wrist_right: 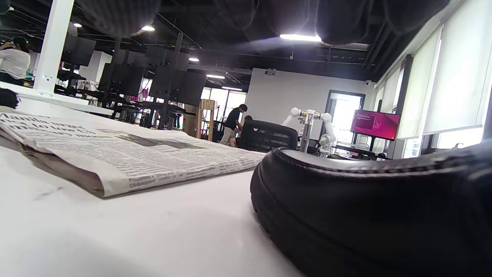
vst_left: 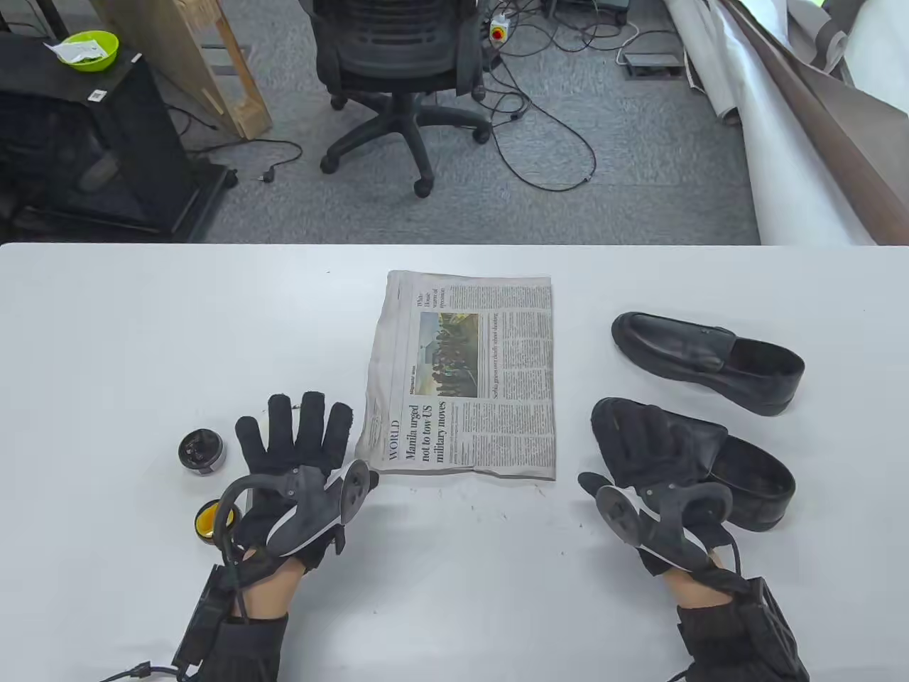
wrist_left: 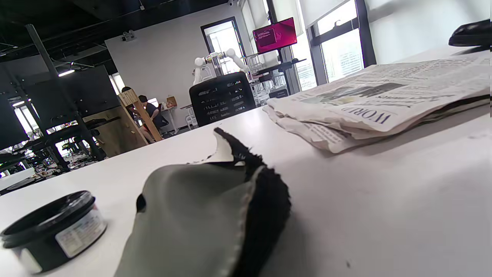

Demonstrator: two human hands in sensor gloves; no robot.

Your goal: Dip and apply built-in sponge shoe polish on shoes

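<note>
Two black slip-on shoes lie at the right of the table, the far shoe [vst_left: 710, 359] and the near shoe [vst_left: 756, 486] [wrist_right: 365, 207]. My right hand [vst_left: 653, 444] is spread over the near shoe's toe with its fingers straight; the right wrist view shows a gap between the fingers [wrist_right: 230, 11] and the leather. My left hand [vst_left: 298, 440] [wrist_left: 203, 215] lies flat on the table with its fingers spread, holding nothing. Just left of it stands the open black polish tin [vst_left: 202, 452] [wrist_left: 54, 231]. A round lid with a yellow inside [vst_left: 207, 521] lies partly under the left hand's tracker.
A folded newspaper [vst_left: 461, 376] [wrist_left: 384, 104] [wrist_right: 115, 154] lies in the middle of the white table [vst_left: 106, 341], between the two hands. Small dark specks dot the table in front of it. An office chair [vst_left: 398, 64] and cables are on the floor beyond the far edge.
</note>
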